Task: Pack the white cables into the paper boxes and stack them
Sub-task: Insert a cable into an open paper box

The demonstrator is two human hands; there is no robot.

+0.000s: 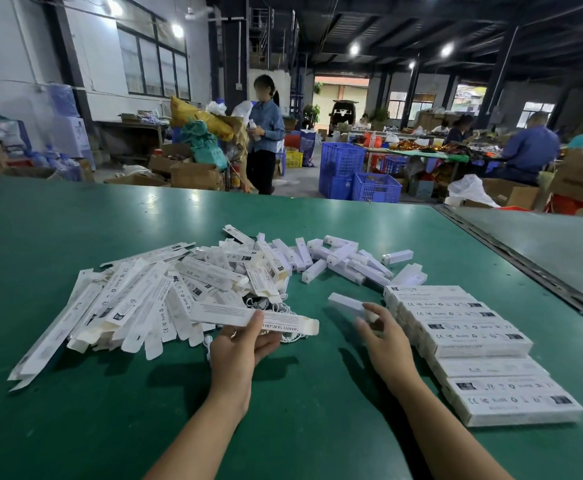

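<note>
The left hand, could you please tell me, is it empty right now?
No, the left hand holds a flattened paper box between thumb and fingers above the green table.

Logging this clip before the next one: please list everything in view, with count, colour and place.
Flat white paper boxes: loose pile, too many to count, white, table's left-centre.
Short white oblong pieces: a heap, white, behind the pile.
White cables: tangled, count unclear, under the pile's near edge.
Packed white paper boxes: stacked rows, white, right side.
Green table: one, underneath everything.
Blue plastic crates: several, floor beyond.
People: several, background.
Left hand: fingers hold one open-ended white box.
Right hand: fingers pinch one white oblong piece.
</note>
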